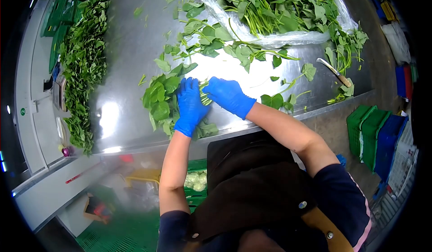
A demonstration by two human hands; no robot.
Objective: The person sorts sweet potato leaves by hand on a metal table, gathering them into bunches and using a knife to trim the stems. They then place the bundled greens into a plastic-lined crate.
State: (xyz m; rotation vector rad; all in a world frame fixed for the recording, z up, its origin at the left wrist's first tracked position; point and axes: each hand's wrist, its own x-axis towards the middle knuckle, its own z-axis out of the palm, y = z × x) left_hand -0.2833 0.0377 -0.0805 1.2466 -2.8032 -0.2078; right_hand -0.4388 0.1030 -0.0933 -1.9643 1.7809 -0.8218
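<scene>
A bunch of leafy greens point(158, 99) lies on the steel table, its leaves to the left and its pale green stems point(205, 92) to the right. My left hand point(191, 108), in a blue glove, is wrapped over the stems just behind the leaves. Close by on the right, my blue-gloved right hand point(229, 97) is closed at the stem ends, its fingertips partly hidden. Loose leafy stems point(245, 54) are scattered beyond both hands. To the right rests a knife point(334, 72) with a wooden handle.
A plastic-lined heap of greens point(274, 9) stands at the back of the steel table point(130, 63). Bundled greens point(84, 72) line the left edge. Green crates point(368, 137) and a blue crate point(390, 147) are at the right. Below the table, another crate holds pale round vegetables point(196, 180).
</scene>
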